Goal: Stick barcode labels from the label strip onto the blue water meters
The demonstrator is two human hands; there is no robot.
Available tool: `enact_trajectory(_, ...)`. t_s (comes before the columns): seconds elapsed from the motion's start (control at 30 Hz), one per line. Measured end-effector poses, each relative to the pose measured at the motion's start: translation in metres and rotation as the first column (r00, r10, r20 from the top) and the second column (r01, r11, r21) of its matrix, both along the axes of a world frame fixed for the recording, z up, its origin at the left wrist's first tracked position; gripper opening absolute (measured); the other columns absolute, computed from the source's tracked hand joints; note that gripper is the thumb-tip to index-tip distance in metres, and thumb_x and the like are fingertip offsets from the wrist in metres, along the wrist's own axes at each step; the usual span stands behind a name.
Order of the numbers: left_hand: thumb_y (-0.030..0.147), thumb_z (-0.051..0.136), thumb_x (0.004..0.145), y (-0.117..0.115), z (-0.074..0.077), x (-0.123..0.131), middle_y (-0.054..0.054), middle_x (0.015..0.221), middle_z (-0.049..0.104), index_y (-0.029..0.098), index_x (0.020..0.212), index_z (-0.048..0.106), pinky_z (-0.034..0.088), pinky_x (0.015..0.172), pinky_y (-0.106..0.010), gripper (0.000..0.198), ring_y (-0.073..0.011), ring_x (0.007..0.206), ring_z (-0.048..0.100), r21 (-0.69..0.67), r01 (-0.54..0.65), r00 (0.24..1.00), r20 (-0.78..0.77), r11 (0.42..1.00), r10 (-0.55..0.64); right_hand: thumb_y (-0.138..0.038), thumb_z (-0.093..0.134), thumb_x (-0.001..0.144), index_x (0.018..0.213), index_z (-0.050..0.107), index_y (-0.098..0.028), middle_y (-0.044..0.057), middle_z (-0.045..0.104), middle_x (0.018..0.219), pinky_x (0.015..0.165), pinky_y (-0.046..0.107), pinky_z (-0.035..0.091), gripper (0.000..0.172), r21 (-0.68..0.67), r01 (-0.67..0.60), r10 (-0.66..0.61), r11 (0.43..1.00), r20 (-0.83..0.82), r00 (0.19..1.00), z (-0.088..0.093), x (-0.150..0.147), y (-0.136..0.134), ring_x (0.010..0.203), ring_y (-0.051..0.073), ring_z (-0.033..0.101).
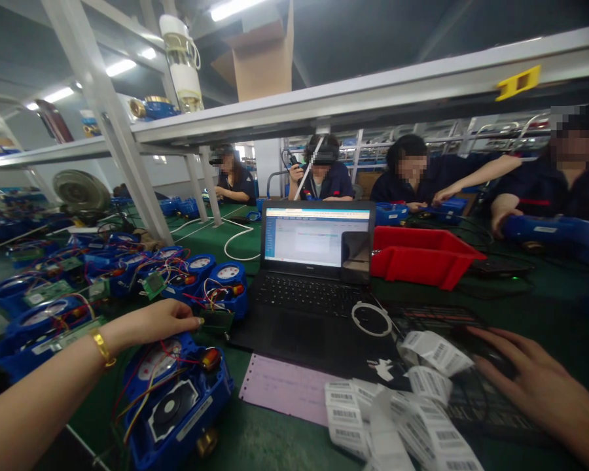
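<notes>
My left hand (157, 320), with a gold bracelet at the wrist, reaches over an opened blue meter housing (177, 399) with loose coloured wires. Its fingers are drawn together, tips at a small green circuit board (216, 319); whether they grip it I cannot make out. My right hand (535, 379) lies flat with fingers stretched out on a dark pad by a strip of white barcode labels (402, 418). An open black laptop (314, 275) stands between the hands with its screen lit.
Several more blue meters with wires (127, 275) fill the left of the green table. A pink paper (287, 389) lies before the laptop, a tape ring (372, 318) beside it, a red bin (422, 258) behind. Several people work across the table under a metal shelf (373, 98).
</notes>
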State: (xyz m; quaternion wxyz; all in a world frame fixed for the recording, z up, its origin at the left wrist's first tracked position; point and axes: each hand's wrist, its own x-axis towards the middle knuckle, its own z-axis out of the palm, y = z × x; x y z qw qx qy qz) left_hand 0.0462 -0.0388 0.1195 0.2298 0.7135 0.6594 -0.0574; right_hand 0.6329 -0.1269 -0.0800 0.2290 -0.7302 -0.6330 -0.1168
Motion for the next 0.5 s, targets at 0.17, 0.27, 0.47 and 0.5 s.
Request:
enact_trajectory(0.17, 0.068, 0.046, 0.061, 0.004, 0.000, 0.002, -0.001, 0.062, 0.047, 0.016, 0.069, 0.053, 0.031, 0.055, -0.027, 0.053, -0.0151, 0.058, 0.042, -0.013, 0.005, 1.000, -0.022, 1.000, -0.005, -0.069, 0.026, 0.080, 0.125, 0.055, -0.026, 0.009, 0.049, 0.119, 0.090, 0.049, 0.049, 0.069, 0.000, 0.009, -0.009, 1.000, -0.026, 1.000, 0.001, -0.002, 0.001, 0.102, 0.030, 0.055)
enact_trajectory(0.27, 0.065, 0.049, 0.059, 0.007, 0.001, 0.005, 0.000, 0.058, 0.046, 0.017, 0.065, 0.053, 0.030, 0.052, -0.026, 0.049, -0.0142, 0.055, 0.039, -0.027, 0.023, 0.999, -0.032, 0.999, -0.024, -0.068, 0.026, 0.081, 0.125, 0.055, -0.026, 0.009, 0.048, 0.119, 0.090, 0.049, 0.049, 0.068, 0.008, 0.006, -0.006, 1.000, -0.021, 1.000, 0.000, -0.002, 0.000, 0.103, 0.030, 0.055)
enact_trajectory(0.47, 0.060, 0.052, 0.055, 0.010, 0.002, 0.012, -0.001, 0.056, 0.048, 0.017, 0.059, 0.052, 0.030, 0.050, -0.026, 0.043, -0.0147, 0.054, 0.041, -0.034, 0.051, 0.996, -0.073, 0.998, -0.053, -0.067, 0.025, 0.083, 0.126, 0.055, -0.026, 0.010, 0.048, 0.119, 0.091, 0.047, 0.049, 0.067, -0.009, 0.010, -0.010, 1.000, -0.010, 1.000, 0.000, -0.001, 0.000, 0.106, 0.029, 0.054)
enact_trajectory(0.5, 0.059, 0.052, 0.054, 0.010, 0.003, 0.013, -0.001, 0.057, 0.049, 0.017, 0.059, 0.053, 0.030, 0.050, -0.026, 0.042, -0.0152, 0.055, 0.042, -0.033, 0.053, 0.995, -0.083, 0.998, -0.056, -0.067, 0.024, 0.083, 0.126, 0.054, -0.026, 0.010, 0.048, 0.120, 0.091, 0.047, 0.049, 0.067, -0.011, 0.011, -0.011, 1.000, -0.009, 1.000, -0.001, 0.000, 0.001, 0.106, 0.029, 0.053)
